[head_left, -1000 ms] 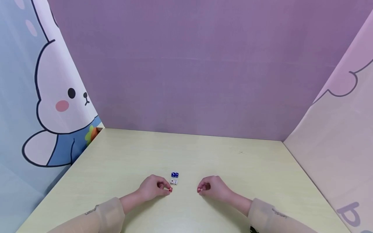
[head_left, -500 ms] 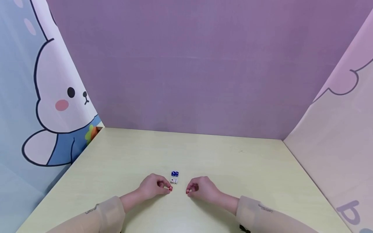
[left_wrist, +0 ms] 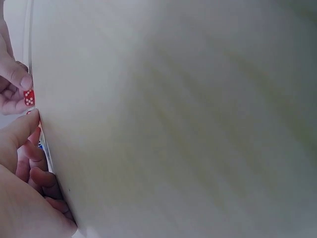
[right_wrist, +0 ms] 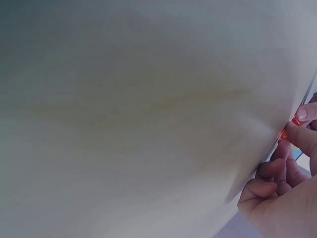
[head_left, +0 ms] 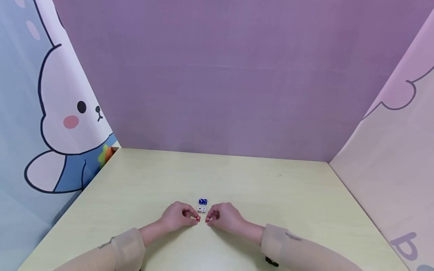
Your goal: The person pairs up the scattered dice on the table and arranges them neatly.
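Observation:
In the head view my left hand (head_left: 176,217) pinches a red die (head_left: 198,218) between thumb and fingertips, low at the table. Across a narrow gap, my right hand (head_left: 226,217) pinches another red die (head_left: 207,219). Just beyond them lie two white dice (head_left: 201,210) side by side, and behind those a pair of blue dice (head_left: 202,201). The left wrist view shows the right hand's red die (left_wrist: 28,97) with its white pips; the left hand's die is mostly hidden behind its thumb there. In the right wrist view, fingers partly cover the right hand's red die (right_wrist: 283,134).
The pale wooden table (head_left: 257,180) spreads around the hands. A purple cloth wall (head_left: 217,82) rises at its back edge. Printed curtains stand at the left (head_left: 51,150) and right (head_left: 390,158) sides.
My right hand has moved left with its red die, close to the die in the left hand. The left hand has stayed nearly in place; the white and blue dice remain where they were.

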`<state>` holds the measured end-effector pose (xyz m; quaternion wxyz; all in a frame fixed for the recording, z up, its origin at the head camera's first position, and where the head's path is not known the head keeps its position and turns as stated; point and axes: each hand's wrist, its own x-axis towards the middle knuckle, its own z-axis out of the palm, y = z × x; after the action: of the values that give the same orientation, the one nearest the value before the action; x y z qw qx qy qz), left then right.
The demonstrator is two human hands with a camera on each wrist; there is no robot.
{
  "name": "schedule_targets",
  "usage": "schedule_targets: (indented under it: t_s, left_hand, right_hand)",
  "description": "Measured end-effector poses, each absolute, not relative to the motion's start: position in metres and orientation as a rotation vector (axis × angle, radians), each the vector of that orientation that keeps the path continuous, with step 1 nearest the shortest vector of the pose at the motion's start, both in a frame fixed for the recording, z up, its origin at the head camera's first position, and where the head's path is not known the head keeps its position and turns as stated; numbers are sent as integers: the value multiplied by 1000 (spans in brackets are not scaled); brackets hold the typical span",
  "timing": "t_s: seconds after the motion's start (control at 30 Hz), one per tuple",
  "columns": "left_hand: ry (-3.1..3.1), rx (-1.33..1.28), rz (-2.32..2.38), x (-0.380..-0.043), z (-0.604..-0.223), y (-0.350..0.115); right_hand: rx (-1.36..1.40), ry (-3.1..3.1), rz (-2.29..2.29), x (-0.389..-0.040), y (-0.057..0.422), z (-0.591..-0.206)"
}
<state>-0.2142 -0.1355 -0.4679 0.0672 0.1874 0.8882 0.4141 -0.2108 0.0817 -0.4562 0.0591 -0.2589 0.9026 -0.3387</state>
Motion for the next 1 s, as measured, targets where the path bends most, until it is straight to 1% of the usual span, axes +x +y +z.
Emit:
schedule_targets:
  t_s: [0.3,0.73,1.0]
  left_hand:
    - [2691,573,1235,-213,-467,-135]
    - [2709,544,1214,-215,-470,-133]
    - [2602,545,1298,-218,-469,-139]
  right_hand:
    - [-748,2750,-994,-211,70,-457]
    - [-778,2773,-971,-211,67,-458]
    - [-739,2739,-1006,-209,79,-449]
